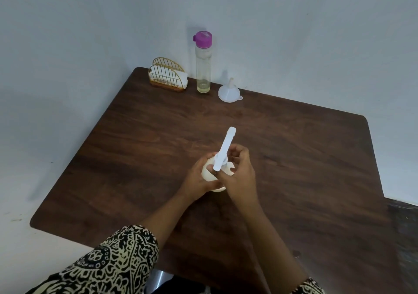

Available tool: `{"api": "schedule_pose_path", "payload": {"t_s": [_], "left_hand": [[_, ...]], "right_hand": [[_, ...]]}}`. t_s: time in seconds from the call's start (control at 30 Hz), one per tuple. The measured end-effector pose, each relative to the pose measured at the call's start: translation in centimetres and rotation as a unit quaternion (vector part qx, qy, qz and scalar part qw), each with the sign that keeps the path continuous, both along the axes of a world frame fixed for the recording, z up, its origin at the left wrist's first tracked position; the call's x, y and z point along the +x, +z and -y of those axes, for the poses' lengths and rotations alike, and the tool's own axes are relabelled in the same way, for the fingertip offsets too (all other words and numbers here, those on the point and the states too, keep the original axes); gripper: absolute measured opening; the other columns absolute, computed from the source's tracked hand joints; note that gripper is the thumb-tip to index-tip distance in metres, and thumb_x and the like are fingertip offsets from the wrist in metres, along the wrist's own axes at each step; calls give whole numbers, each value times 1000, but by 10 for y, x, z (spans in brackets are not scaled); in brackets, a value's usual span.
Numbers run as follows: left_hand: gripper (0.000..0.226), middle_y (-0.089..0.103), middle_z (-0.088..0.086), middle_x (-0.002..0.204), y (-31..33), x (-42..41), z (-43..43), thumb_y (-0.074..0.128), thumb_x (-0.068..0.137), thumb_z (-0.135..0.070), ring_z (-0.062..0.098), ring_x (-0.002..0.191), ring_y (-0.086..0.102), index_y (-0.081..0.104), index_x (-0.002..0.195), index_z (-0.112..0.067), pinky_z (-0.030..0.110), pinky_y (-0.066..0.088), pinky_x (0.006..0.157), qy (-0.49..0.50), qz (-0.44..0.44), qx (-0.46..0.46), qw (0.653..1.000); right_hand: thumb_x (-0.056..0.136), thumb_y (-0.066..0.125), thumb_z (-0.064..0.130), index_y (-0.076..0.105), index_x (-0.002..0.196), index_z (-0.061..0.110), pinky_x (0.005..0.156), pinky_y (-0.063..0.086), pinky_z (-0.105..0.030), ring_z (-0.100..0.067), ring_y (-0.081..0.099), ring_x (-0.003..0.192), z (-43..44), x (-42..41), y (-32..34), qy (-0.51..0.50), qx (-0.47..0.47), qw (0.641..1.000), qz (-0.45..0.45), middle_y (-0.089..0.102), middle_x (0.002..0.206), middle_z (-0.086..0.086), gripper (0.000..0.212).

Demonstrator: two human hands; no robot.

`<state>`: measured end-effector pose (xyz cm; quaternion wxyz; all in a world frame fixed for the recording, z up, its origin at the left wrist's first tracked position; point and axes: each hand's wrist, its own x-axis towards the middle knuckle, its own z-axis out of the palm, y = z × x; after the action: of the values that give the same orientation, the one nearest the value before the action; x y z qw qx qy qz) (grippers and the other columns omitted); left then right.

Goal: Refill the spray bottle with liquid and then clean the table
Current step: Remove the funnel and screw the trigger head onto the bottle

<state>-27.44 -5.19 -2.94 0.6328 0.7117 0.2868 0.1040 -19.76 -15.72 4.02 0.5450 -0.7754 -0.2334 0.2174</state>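
Observation:
A white spray bottle (209, 173) stands on the dark wooden table (135, 149) near its middle. My left hand (196, 181) wraps around the bottle's round body from the left. My right hand (238, 176) grips the collar of the white spray head (226, 146), whose long nozzle points up and away from me. A tall clear bottle with a purple cap (203, 62) stands at the table's far edge; a little yellowish liquid sits in its bottom. Just right of it a white funnel (229, 91) rests mouth down.
A gold wire napkin holder with white napkins (167, 75) stands at the far left corner, left of the tall bottle. A pale wall rises behind the table. A dark surface (404, 237) adjoins the table on the right.

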Motion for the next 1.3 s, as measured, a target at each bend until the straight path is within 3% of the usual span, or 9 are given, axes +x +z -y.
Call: {"api": "schedule_pose_path", "payload": {"t_s": [0.1, 0.23, 0.4, 0.5, 0.63, 0.7, 0.87, 1.07, 1.3], "left_hand": [[80, 60, -8, 126, -3, 0, 0, 84, 56, -44, 11, 116, 58, 51, 128, -31, 38, 51, 97, 4, -15, -1, 1000], [86, 58, -6, 128, -7, 1, -1, 85, 55, -49, 16, 117, 57, 49, 131, -30, 43, 51, 96, 5, -40, 4, 999], [71, 66, -5, 117, -8, 2, 4, 83, 58, -35, 9, 108, 62, 56, 123, -24, 37, 53, 93, 30, -15, -4, 999], [70, 66, -6, 116, -7, 3, 9, 81, 58, -36, 8, 109, 62, 56, 122, -24, 36, 52, 93, 57, -10, -3, 998], [63, 66, -7, 117, -6, 4, 16, 83, 63, -27, 10, 110, 62, 55, 119, -32, 34, 51, 93, 74, 16, 9, 997], [67, 65, -3, 119, -9, 4, 19, 85, 62, -29, 15, 111, 62, 55, 121, -27, 44, 52, 94, 92, 29, 3, 995], [70, 63, -2, 119, -8, 7, 23, 83, 62, -43, 12, 111, 61, 55, 123, -26, 43, 53, 93, 114, 40, 10, 993], [59, 60, -14, 115, 0, 18, 48, 66, 68, -51, 4, 108, 57, 51, 121, -30, 19, 45, 89, 211, 24, 87, 973], [92, 49, -10, 132, -14, 6, 33, 83, 58, -48, 7, 123, 48, 39, 136, -27, 36, 47, 100, 104, 9, 64, 993]], "right_hand": [[83, 68, 30, 52, 132, 22, 99, 47, -38, -6, 57, 115, 15, 16, -3, 127, 12, 989, -72, 62, 124, 11, 52], [85, 66, 22, 64, 117, 23, 95, 50, -43, -9, 64, 106, 13, 24, -6, 118, 34, 992, -19, 68, 112, 11, 32], [71, 81, 22, 60, 91, 21, 76, 48, -14, -1, 62, 88, -2, -4, -7, -67, 45, 996, 44, 65, 90, 14, 29], [71, 79, 20, 55, 93, 21, 76, 47, -14, 0, 59, 89, -15, -25, -5, -164, 66, 984, 17, 61, 92, 14, 33], [76, 76, 27, 53, 115, 37, 91, 48, -18, 0, 58, 108, -2, -21, -13, -68, 79, 994, -39, 63, 114, 15, 46], [83, 66, 32, 53, 127, 27, 94, 50, -27, -5, 59, 112, 8, -14, -18, 9, 73, 996, -40, 64, 120, 10, 46], [87, 61, 27, 65, 108, 27, 83, 53, -34, -9, 66, 96, 8, 4, -19, 18, 75, 997, 6, 71, 100, 7, 21], [76, 77, 16, 62, 93, 34, 83, 53, -28, -11, 66, 95, -10, -14, -19, -124, 140, 982, -3, 69, 97, 11, 30], [82, 67, 28, 56, 103, 43, 85, 48, -23, -2, 61, 100, 1, 5, -19, -18, 90, 995, 49, 65, 102, 18, 28]]}}
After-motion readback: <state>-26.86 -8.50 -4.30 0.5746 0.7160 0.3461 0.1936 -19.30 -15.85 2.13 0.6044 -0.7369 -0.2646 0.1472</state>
